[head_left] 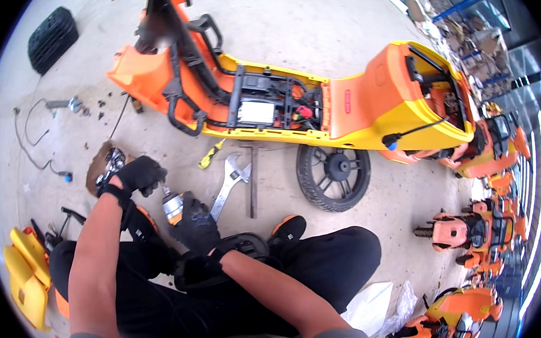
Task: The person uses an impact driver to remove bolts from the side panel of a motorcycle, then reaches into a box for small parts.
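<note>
Head view: the left hand (140, 174), gloved in black, is curled shut near the tip of a power driver (172, 206), though whether it pinches anything I cannot tell; the right hand (197, 225) (also gloved) is clenched around the driver's body, low between the knees; an adjustable wrench (230, 182) lies just beyond, below the stripped orange scooter (276, 99); 1 loose wheel (332, 176) rests beside it.

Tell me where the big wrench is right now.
In the head view, the wrench lies on the floor just right of the right hand, between the yellow-handled screwdriver and the loose wheel.
</note>
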